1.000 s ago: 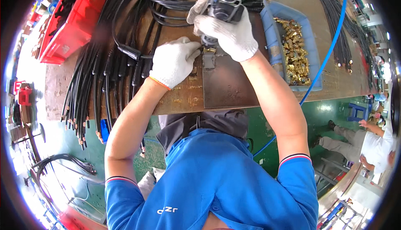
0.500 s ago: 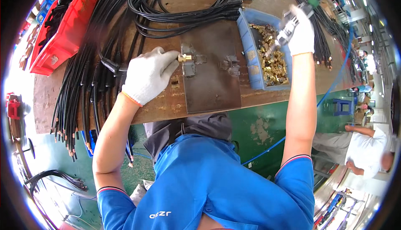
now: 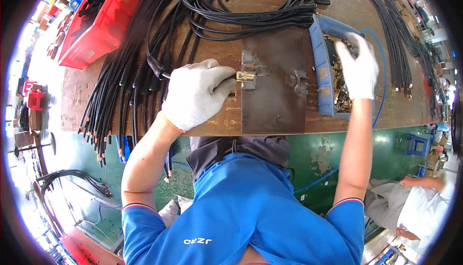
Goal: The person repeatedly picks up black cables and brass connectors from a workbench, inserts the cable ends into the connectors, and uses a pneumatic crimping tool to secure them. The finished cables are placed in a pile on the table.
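My left hand (image 3: pixel 198 91), in a white knit glove, is closed around the end of a black cable (image 3: pixel 157 67) that enters the fist from the left. A brass fitting (image 3: pixel 245 76) sticks out at its fingertips, over the left metal bracket (image 3: pixel 250 67) on a dark steel plate (image 3: pixel 272 111). My right hand (image 3: pixel 360 67), also gloved, is over the blue bin (image 3: pixel 324 79) of brass fittings (image 3: pixel 342 102). Its thumb and fingers are apart, slightly blurred, with nothing seen between them.
Black cables (image 3: pixel 140 67) are bunched on the left of the wooden table (image 3: pixel 219 120), with more cables (image 3: pixel 393 48) at right. A red bin (image 3: pixel 103 26) of black parts stands far left. A blue hose (image 3: pixel 384 79) curves beside the blue bin. Another person (image 3: pixel 419 212) sits at right.
My right hand has let go of the power tool, which no longer shows, and come down over the blue bin. The view has shifted; my left hand keeps its hold by the plate.
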Demonstrator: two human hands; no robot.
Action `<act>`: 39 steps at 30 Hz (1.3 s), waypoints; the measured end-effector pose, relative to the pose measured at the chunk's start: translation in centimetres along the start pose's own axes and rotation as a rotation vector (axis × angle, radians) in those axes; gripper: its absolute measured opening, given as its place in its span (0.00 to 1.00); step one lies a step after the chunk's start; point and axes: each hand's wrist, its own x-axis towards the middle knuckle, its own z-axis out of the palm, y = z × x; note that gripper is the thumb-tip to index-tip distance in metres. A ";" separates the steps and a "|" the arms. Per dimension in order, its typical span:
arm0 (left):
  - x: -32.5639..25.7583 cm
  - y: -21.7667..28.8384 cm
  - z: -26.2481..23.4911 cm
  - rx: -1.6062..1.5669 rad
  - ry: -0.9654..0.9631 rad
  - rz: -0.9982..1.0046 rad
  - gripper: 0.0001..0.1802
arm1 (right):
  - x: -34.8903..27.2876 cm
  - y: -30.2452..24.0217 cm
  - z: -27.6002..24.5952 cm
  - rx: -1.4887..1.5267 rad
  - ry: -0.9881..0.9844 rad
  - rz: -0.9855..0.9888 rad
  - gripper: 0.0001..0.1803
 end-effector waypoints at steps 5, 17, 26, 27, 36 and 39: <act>0.6 0.7 0.2 -0.016 -0.009 -0.021 0.10 | -6.0 -11.0 1.4 0.945 -0.745 0.040 0.16; -0.7 0.9 0.7 0.127 0.046 0.186 0.10 | -9.5 -10.6 5.7 1.524 -0.843 0.388 0.12; 0.1 -0.5 -2.8 0.066 0.087 0.087 0.32 | -8.2 -9.8 5.1 1.578 -0.764 0.322 0.13; -0.3 -1.6 -3.9 0.114 0.066 0.041 0.38 | -8.0 -9.6 4.9 1.605 -0.766 0.321 0.13; -3.1 -7.2 -4.6 0.269 0.008 -0.063 0.33 | -7.1 -9.3 4.0 1.641 -0.735 0.382 0.12; -2.8 -7.4 -3.9 0.295 0.043 -0.002 0.28 | -7.0 -9.9 3.2 1.602 -0.707 0.332 0.11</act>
